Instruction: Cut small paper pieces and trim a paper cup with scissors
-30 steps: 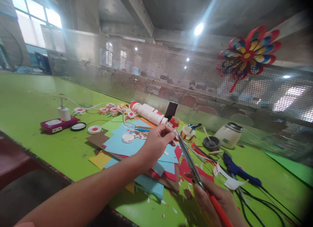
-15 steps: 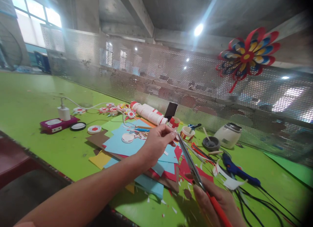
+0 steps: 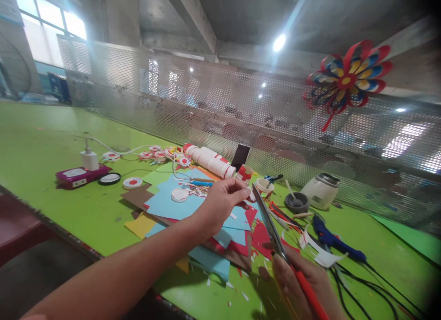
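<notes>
My left hand [image 3: 218, 205] is over the paper pile, thumb and fingers pinched on a small white piece of paper [image 3: 252, 197] that is mostly hidden. At the lower right, my right hand [image 3: 310, 276] grips scissors [image 3: 270, 223] with red handles. Their blades look nearly closed and point up and left, with the tips close beside the pinched fingers. Under my left hand lie light blue paper sheets [image 3: 168, 205], with a white disc [image 3: 179, 194] and thin paper shreds on them. Red paper pieces [image 3: 261, 239] lie below the blades.
A glue gun [image 3: 337, 242] with black cables lies at the right. Behind it stand a white jar [image 3: 320, 191] and a dark bowl [image 3: 296, 202]. A long white-and-red roll [image 3: 210, 160] and a phone [image 3: 240, 155] are at the back. A purple box [image 3: 81, 175] carries a charger at left.
The scissor tips have shifted slightly right, a little away from my left fingertips. My left hand keeps its pinch and has hardly moved.
</notes>
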`<state>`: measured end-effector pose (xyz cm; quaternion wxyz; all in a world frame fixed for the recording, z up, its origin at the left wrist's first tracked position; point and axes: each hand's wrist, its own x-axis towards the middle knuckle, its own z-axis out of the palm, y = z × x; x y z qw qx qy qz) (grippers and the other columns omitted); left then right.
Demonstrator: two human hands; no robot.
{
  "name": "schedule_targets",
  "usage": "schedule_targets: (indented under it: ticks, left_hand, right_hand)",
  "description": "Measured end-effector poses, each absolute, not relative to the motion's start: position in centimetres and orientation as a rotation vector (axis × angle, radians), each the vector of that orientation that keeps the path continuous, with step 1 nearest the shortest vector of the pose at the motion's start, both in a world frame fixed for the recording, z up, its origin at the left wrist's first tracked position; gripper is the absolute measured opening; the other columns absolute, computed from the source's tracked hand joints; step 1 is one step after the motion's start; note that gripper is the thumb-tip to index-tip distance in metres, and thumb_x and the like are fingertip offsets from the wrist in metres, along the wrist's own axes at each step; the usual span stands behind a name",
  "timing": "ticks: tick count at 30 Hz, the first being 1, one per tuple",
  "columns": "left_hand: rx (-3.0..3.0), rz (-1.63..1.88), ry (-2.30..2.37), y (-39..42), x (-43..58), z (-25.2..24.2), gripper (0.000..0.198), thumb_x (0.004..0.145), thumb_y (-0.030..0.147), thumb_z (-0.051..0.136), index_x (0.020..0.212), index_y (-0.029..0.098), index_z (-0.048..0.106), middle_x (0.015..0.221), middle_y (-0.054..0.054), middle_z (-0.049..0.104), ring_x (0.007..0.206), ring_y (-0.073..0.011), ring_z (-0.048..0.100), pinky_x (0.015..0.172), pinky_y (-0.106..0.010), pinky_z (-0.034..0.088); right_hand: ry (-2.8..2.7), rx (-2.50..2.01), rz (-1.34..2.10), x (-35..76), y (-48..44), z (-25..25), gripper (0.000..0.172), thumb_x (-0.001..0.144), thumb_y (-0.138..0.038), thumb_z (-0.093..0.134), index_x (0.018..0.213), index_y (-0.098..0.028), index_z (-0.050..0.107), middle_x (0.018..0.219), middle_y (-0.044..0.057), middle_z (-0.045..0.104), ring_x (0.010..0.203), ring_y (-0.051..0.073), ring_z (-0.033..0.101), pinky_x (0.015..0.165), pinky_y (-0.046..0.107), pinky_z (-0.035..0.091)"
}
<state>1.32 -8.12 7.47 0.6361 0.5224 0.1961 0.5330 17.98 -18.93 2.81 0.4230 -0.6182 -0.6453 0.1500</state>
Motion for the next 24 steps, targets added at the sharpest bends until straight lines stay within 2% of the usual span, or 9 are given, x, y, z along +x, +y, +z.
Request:
schedule_targets:
  ticks: [7, 12, 16, 21, 24]
  left_hand:
    - [1.159, 1.19, 0.42, -7.6, 1.1, 7.2, 0.009, 0.075, 0.017, 0.061, 0.07, 0.011, 0.057, 0.071, -0.006, 0.061, 0.069, -0.0134, 0.057, 0.064, -0.028, 0.045]
    - [1.163, 1.179, 0.386, -7.4, 1.1, 7.0, 0.008, 0.076, 0.015, 0.059, 0.07, 0.011, 0.056, 0.069, -0.005, 0.061, 0.068, -0.0133, 0.059, 0.064, -0.027, 0.046]
    - [1.183, 1.174, 0.434, -7.1, 1.2, 6.8, 0.009, 0.078, 0.015, 0.058, 0.07, 0.011, 0.054, 0.067, -0.004, 0.061, 0.066, -0.0133, 0.061, 0.064, -0.027, 0.047]
    - [1.219, 1.163, 0.487, -6.9, 1.5, 6.7, 0.012, 0.079, 0.011, 0.057, 0.067, 0.011, 0.052, 0.066, -0.004, 0.061, 0.065, -0.0133, 0.063, 0.062, -0.026, 0.047]
    - [1.234, 1.159, 0.542, -6.7, 1.7, 6.5, 0.014, 0.078, 0.007, 0.056, 0.065, 0.011, 0.051, 0.065, -0.003, 0.061, 0.064, -0.0129, 0.063, 0.061, -0.026, 0.048]
  right_hand:
    - [-1.514, -1.537, 0.483, 18.1, -18.7, 3.0, 0.042, 0.08, -0.054, 0.052, 0.085, -0.017, 0.071, 0.046, -0.002, 0.049, 0.042, 0.014, 0.048, 0.041, 0.022, 0.041]
    - [-1.496, -1.555, 0.528, 17.7, -18.7, 3.4, 0.039, 0.079, -0.052, 0.052, 0.08, -0.018, 0.071, 0.046, -0.003, 0.048, 0.043, 0.014, 0.05, 0.044, 0.022, 0.045]
    - [-1.58, -1.62, 0.428, 17.9, -18.4, 3.6, 0.037, 0.081, -0.05, 0.049, 0.079, -0.019, 0.068, 0.047, -0.003, 0.049, 0.045, 0.015, 0.05, 0.045, 0.024, 0.04]
    - [-1.675, -1.612, 0.385, 18.3, -18.0, 3.8, 0.04, 0.084, -0.049, 0.048, 0.055, -0.022, 0.051, 0.048, -0.003, 0.047, 0.045, 0.014, 0.047, 0.045, 0.024, 0.037]
    - [-1.689, -1.593, 0.344, 18.3, -17.9, 3.8, 0.037, 0.085, -0.049, 0.047, 0.061, -0.022, 0.056, 0.048, -0.003, 0.047, 0.045, 0.014, 0.046, 0.045, 0.024, 0.036]
